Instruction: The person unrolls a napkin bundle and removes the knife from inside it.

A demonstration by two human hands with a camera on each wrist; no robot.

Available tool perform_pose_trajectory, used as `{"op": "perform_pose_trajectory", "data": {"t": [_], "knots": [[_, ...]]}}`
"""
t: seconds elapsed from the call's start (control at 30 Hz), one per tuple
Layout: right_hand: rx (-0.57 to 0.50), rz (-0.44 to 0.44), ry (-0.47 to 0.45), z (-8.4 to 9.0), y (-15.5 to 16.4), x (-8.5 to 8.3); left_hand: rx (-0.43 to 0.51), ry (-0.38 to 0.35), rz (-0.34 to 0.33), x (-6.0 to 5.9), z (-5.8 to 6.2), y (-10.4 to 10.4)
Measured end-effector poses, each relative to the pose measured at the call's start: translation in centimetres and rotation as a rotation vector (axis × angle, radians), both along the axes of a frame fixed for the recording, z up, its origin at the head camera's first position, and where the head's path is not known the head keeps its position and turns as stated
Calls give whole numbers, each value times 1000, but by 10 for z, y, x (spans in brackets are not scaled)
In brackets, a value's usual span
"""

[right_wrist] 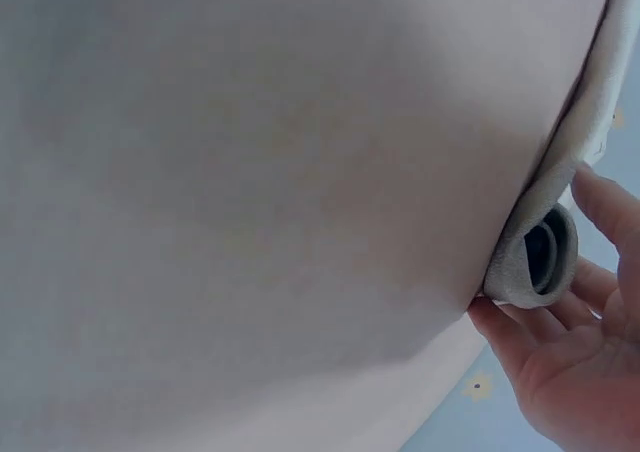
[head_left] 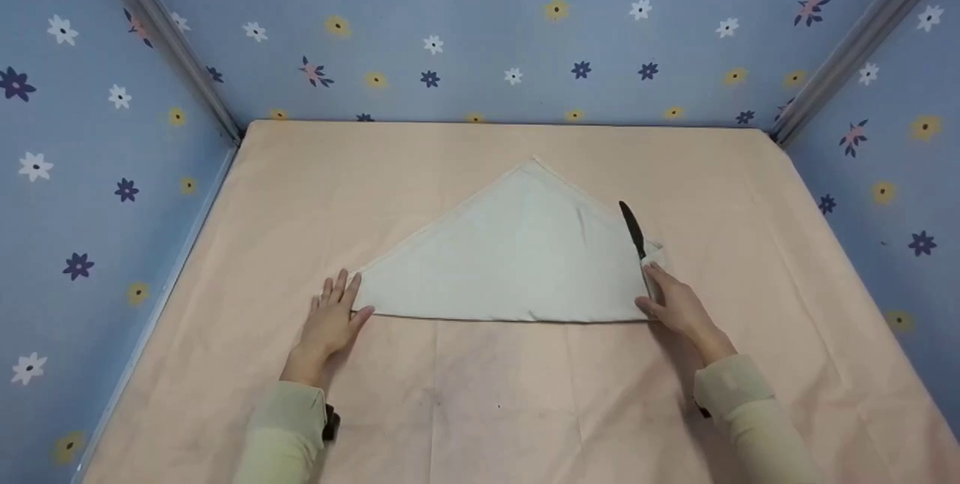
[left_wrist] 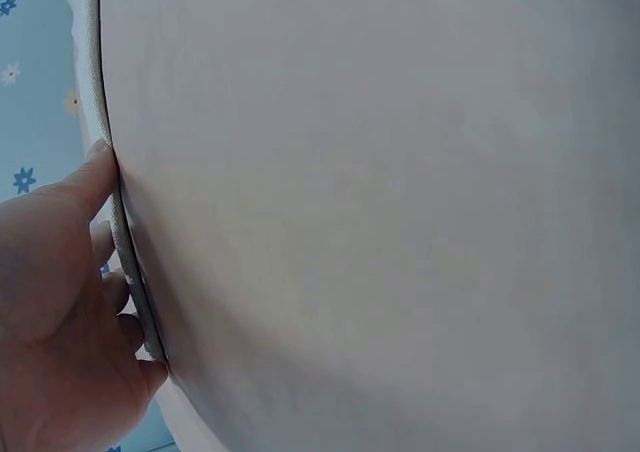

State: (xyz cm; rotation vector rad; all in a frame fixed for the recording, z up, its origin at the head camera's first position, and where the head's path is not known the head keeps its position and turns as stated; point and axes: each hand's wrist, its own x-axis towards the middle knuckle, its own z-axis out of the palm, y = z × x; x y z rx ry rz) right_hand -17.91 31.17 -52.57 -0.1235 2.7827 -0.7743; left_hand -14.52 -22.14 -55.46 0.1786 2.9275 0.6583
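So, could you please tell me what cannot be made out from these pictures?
Head view: the lower part of the dark utensil, hidden by the cloth and right hand.
Head view: anything under the cloth, covered by its top.
Right wrist view: details inside the roll, too dark.
Head view: the left sleeve further back, cut off by the bottom edge.

Can pass on nr side of white cloth (head_left: 480, 259), btwn L hand (head_left: 327, 325) & R hand (head_left: 684, 311); also beyond its tip, up to back wall (head_left: 480, 34). Blocked at cloth's L corner by L hand; at its R end by R hand, plus dark knife (head_left: 631, 225) jutting past edge. Hemmed in well L/R of cloth by side walls (head_left: 82, 169).
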Motion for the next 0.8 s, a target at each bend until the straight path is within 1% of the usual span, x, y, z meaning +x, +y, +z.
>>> {"op": "perform_pose_trajectory", "data": {"t": [0.3,0.57,0.8], "knots": [[46,-23,27,-2,0,-2,20,-21,9,-1,0,-1],[29,-27,67,-3,3,-2,1,-26,15,-2,-1,0],[14,-48,84,-3,2,-2,-9,-23,18,-2,-1,0]]}}
